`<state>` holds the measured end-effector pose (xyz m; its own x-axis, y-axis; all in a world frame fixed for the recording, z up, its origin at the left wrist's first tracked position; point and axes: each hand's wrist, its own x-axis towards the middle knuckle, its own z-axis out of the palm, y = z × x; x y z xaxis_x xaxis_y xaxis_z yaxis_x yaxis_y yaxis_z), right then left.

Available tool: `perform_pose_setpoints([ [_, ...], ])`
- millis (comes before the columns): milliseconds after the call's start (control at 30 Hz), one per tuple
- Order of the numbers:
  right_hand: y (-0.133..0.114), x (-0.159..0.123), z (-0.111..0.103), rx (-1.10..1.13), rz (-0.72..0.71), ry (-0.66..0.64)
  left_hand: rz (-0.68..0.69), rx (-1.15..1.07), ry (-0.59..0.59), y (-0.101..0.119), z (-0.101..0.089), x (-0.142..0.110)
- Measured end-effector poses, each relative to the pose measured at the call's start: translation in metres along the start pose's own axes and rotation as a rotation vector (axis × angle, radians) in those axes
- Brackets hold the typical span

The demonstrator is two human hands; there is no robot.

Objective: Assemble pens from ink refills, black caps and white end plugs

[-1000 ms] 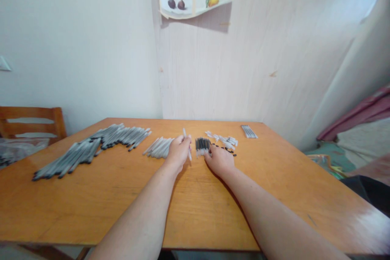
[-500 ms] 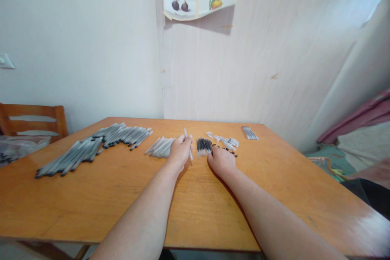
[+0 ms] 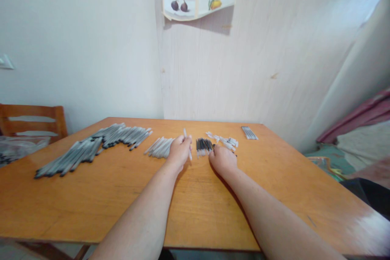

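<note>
Left hand [image 3: 179,151] is pinching a pale pen barrel [image 3: 185,132], probably light, stiff, slick, best gripped mid-length; can't tell if right hand [image 3: 224,159] is closed.

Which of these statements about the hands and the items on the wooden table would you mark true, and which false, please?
1. The left hand holds a slim, whitish plastic tube. True.
2. The right hand is at the left end of the row of thin black-and-clear sticks. False: it is at the right end of the row.
3. A large pile of grey, black-tipped sticks lies on the left of the orange-brown wooden table. True.
4. The small bundle of grey sticks touches the right hand. False: it lies apart, farther back and right.
</note>
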<state>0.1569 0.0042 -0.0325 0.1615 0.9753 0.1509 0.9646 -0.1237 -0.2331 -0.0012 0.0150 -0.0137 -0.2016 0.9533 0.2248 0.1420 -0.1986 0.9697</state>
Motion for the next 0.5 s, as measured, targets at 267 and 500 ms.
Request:
perform_pose_setpoints([
  [267, 0.012, 0.003, -0.006, 0.164, 0.013, 0.082, -0.006, -0.016, -0.012, -0.003, -0.001, 0.001],
  [500, 0.009, -0.006, -0.011, 0.660, -0.260, 0.122, -0.004, -0.145, -0.026, -0.004, -0.002, 0.004],
])
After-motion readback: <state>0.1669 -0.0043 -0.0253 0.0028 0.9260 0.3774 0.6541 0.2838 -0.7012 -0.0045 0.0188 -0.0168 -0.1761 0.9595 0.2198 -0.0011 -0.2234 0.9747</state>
